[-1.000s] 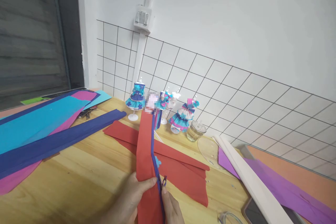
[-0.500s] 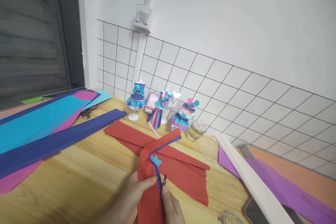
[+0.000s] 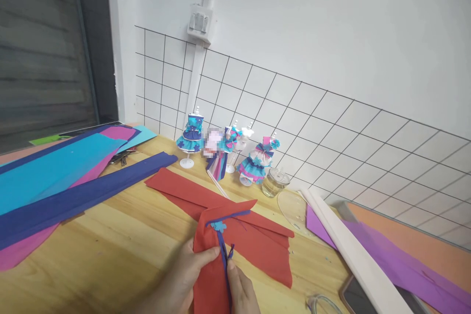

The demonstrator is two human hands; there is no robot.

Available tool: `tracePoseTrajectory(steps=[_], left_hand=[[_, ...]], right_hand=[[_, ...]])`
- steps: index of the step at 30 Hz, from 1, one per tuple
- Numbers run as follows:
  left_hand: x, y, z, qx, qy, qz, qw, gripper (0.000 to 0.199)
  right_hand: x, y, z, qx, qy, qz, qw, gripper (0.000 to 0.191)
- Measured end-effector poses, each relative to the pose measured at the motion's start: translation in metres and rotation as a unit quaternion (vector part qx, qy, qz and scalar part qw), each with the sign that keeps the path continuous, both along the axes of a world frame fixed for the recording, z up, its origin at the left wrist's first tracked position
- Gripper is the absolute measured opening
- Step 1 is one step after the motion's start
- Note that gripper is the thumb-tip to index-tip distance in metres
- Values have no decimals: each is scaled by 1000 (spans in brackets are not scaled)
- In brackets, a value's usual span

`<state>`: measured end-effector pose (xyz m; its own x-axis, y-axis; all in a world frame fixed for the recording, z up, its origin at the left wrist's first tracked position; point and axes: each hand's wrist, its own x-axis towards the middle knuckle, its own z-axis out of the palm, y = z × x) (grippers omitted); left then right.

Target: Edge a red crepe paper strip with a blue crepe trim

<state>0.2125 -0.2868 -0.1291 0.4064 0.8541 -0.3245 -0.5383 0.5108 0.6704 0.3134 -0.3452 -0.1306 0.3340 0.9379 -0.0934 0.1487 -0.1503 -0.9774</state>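
My left hand (image 3: 187,274) is closed on a folded red crepe paper sheet (image 3: 209,279), its thumb pressed on the front near the right edge. Along that edge runs a narrow dark purple paper strip (image 3: 221,243), and a small light blue paper flower (image 3: 218,226) lies at the fold. The sheet's upper flap leans over to the right. My right hand (image 3: 241,287) pinches the dark purple strip at the edge, and a small curled purple end (image 3: 231,251) sticks up above its thumb. Behind lies another red crepe paper piece (image 3: 257,250) on the table.
Small dress stands (image 3: 193,132) in paper clothes stand near the wall grid, beside a glass cup (image 3: 275,182). Blue and pink paper sheets (image 3: 66,171) lie left, with a navy strip (image 3: 91,198). On the right are a pale rolled paper (image 3: 353,250), purple paper (image 3: 401,265) and a tape roll (image 3: 322,304).
The upper flap of the red sheet, with its purple edging, has sunk lower and folded toward the table. Both hands stay almost in place.
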Motion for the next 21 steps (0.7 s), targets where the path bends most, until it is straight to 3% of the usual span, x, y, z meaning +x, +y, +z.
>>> tracePoseTrajectory(steps=[6,21], left_hand=[[0,1,-2,8,25,20,999,34],[-1,0,1,7,-9,-9,1000,29]], right_hand=[[1,-1,-2,4,-5,-7,1000,47],[5,0,-17,-5,-10,-20,1000,53]])
